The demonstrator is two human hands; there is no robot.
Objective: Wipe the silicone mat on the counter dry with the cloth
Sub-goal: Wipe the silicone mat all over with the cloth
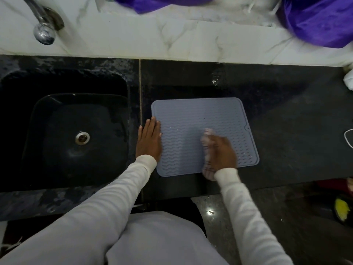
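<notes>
A dark, wet-looking stone worktop (286,134) ran below a white marble ledge (133,41), with a black sink (76,138) and chrome tap (44,31) at left and purple fabric (315,22) at top right. A blue-grey ribbed silicone mat (194,119) lay flat on the worktop beside the sink. The left hand (150,140) pressed its left edge with straight, closed fingers, while the blurred right hand (221,152) gripped a pale cloth (207,136) on the mat.

right hand (221,150) and cloth (207,136) motion-blurred, grip unclear, tap (43,20) and purple fabric (315,20) cut off at top
</notes>
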